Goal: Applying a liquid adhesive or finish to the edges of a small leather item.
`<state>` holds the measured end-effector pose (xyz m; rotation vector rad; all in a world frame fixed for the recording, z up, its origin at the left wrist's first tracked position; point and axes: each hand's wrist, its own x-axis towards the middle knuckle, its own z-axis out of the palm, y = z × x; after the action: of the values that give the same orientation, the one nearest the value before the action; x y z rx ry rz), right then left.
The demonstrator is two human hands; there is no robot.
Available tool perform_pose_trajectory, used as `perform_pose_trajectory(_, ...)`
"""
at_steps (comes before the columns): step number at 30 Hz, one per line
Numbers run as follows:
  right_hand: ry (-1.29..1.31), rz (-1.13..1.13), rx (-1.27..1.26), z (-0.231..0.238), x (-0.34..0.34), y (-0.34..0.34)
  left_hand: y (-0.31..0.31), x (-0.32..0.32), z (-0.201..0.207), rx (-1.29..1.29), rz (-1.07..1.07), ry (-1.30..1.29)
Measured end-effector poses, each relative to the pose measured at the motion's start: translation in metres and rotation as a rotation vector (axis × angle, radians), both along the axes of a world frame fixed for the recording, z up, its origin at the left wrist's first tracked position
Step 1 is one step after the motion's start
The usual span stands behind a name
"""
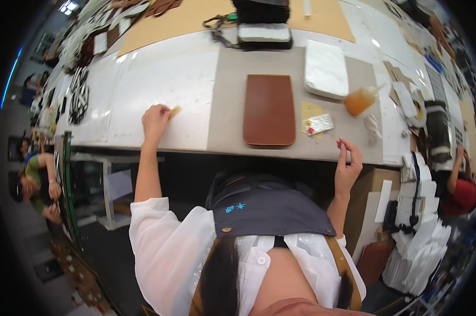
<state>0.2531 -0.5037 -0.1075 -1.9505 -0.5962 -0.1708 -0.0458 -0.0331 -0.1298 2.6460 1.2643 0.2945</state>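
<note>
My left hand (154, 122) is over the white tabletop on the left, its fingertips pinching a small yellowish piece (175, 111). Close to the table's front edge, my right hand (348, 162) has its thumb and fingers drawn together; whether anything is between them I cannot make out. Between the two hands a flat brown leather piece (269, 110) with rounded lower corners lies on a grey mat (230, 100). Right of it, a yellow sheet (310, 110) lies partly under a small white-and-silver packet (320, 124). Beyond my right hand stands a bottle of orange liquid (359, 101) with a pale nozzle.
A white block (326, 68) sits on the mat's far part, and a crumpled white wad (372, 128) near its right side. A black case (261, 23) is at the back. Dark strips (79, 95) lie far left. Other people work on both sides.
</note>
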Motion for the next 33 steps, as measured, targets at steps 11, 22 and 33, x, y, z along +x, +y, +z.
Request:
perform_pose_trajectory(11, -0.287, 0.281, -0.385, -0.005, 0.052, 0.033, -0.076, 0.134, 0.059, 0.162, -0.437, -0.493)
perform_pose_trajectory(22, -0.267, 0.289, -0.508, -0.013, 0.064, 0.034, -0.225, 0.292, 0.050, -0.279, -1.236, -0.360)
perform_pose_trajectory(33, -0.316, -0.220, -0.254, -0.006, 0.086, -0.011, -0.294, 0.408, 0.029, -0.349, -0.952, -0.453)
